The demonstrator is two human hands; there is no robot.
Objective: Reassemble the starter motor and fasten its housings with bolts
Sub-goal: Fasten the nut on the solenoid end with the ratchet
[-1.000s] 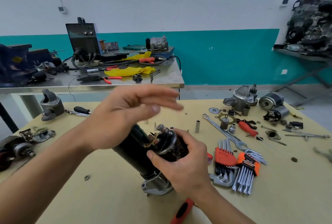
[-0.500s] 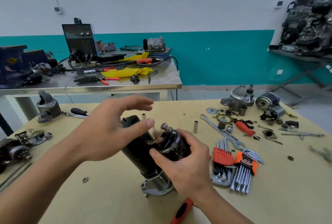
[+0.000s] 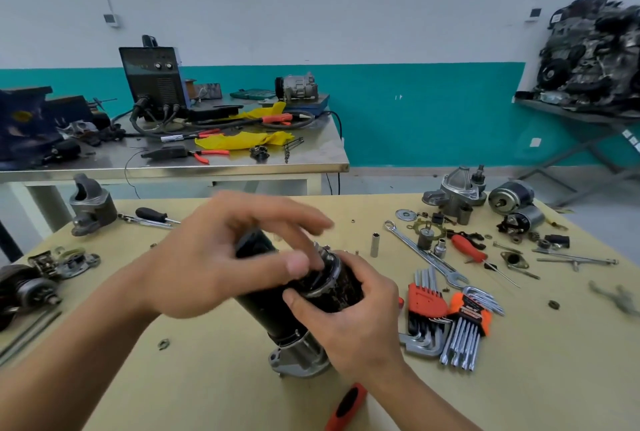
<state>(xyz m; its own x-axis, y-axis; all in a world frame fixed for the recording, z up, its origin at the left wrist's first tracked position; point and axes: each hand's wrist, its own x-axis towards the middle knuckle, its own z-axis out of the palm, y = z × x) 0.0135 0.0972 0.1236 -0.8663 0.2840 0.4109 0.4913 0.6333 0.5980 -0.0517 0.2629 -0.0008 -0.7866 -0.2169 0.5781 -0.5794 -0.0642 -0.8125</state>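
Observation:
A black starter motor (image 3: 273,313) stands tilted on its silver nose housing (image 3: 298,356) on the tan table (image 3: 519,378). My right hand (image 3: 356,323) grips the dark upper housing (image 3: 332,295) from the right side. My left hand (image 3: 225,257) hovers over the motor's top end with fingers spread and blurred; its thumb and fingertips reach the top rim. The top parts under the fingers are mostly hidden.
Two hex key sets (image 3: 446,320), a spanner (image 3: 426,254), sockets, a red-handled pick (image 3: 467,247), loose bolts and other starter parts (image 3: 453,191) lie at right. A red-handled tool (image 3: 346,408) lies near me. Another housing (image 3: 91,205) and an armature (image 3: 24,292) sit at left.
My left hand has dropped from above the motor onto its top end, fingers now over the rim. My right hand has kept its hold on the upper housing.

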